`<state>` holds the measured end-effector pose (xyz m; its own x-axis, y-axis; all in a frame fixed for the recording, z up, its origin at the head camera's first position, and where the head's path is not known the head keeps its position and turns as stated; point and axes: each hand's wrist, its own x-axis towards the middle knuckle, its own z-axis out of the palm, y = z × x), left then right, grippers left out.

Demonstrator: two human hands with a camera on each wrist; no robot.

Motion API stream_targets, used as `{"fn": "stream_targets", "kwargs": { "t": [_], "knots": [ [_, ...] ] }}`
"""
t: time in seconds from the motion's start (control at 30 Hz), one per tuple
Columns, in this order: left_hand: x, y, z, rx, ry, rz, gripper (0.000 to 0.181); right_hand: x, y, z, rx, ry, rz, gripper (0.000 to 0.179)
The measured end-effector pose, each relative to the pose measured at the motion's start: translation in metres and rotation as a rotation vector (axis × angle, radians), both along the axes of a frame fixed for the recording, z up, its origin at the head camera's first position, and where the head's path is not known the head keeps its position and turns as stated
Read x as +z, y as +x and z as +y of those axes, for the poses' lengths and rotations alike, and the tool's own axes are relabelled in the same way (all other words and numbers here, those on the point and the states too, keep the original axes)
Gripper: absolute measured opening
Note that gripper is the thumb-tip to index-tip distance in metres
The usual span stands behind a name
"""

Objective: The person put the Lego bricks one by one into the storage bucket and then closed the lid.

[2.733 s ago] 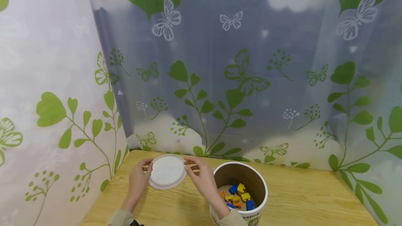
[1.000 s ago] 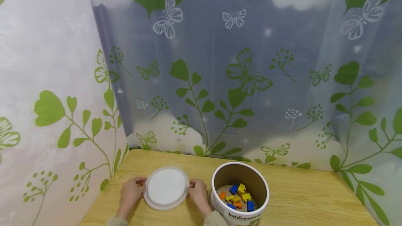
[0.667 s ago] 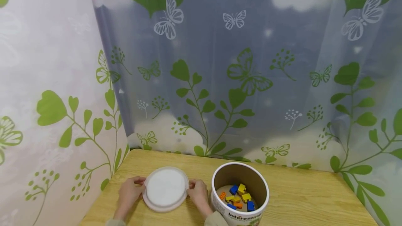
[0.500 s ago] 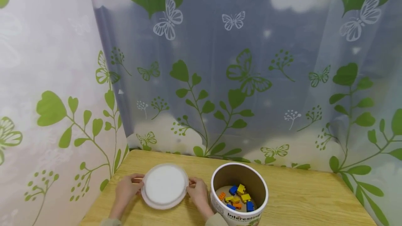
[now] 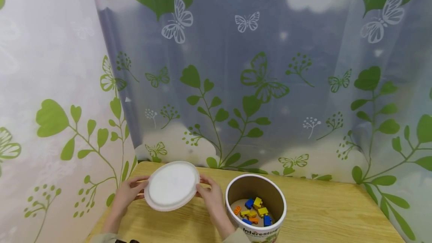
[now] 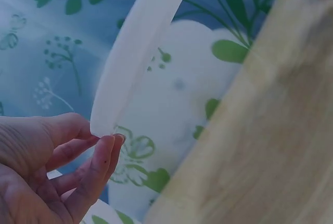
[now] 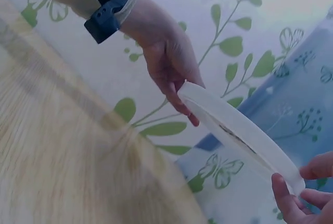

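Note:
A round white lid [image 5: 173,185] hangs above the table, tilted, with both hands on its rim. My left hand [image 5: 126,194] pinches its left edge; in the left wrist view the thumb and fingers of the left hand [image 6: 62,166] meet at the lid's lower end [image 6: 135,52]. On the opposite edge my right hand [image 5: 211,198] grips the rim between thumb and fingers. The right wrist view shows the lid [image 7: 242,135] almost edge-on, spanning the two hands. Just right of the right hand stands an open round bucket [image 5: 249,186], printed "Interesting", with several toy building bricks [image 5: 262,212] inside.
The wooden table [image 5: 324,213] extends to the right of the bucket. Behind it hangs a patterned curtain [image 5: 216,85] with green leaves and butterflies, and a pale one [image 5: 67,85] closes off the left side. The bricks are blue, yellow and orange.
From 2.7 to about 1 second ago, both hands brought the lid lower and nearer. Since half a second ago they have raised and tilted it, shifting slightly left. The bucket stays put.

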<state>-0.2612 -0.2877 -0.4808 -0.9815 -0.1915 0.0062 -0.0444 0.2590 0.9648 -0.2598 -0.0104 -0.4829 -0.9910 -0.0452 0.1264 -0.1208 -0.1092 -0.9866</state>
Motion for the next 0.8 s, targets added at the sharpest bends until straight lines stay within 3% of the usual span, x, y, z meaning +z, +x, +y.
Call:
{"fn": "stream_targets", "kwargs": {
  "t": [0.23,0.47,0.8],
  "knots": [
    [0.023,0.005,0.005,0.000,-0.013,0.025,0.041,0.029,0.012,0.004,0.044,-0.062,0.063,0.045],
    [0.042,0.005,0.017,-0.037,0.007,0.058,0.042,0.051,0.020,0.022,0.034,-0.005,0.091,0.047],
    [0.056,-0.006,0.056,-0.115,0.009,0.116,0.039,0.069,0.026,0.067,0.036,0.024,0.073,0.050]
  ]
}}
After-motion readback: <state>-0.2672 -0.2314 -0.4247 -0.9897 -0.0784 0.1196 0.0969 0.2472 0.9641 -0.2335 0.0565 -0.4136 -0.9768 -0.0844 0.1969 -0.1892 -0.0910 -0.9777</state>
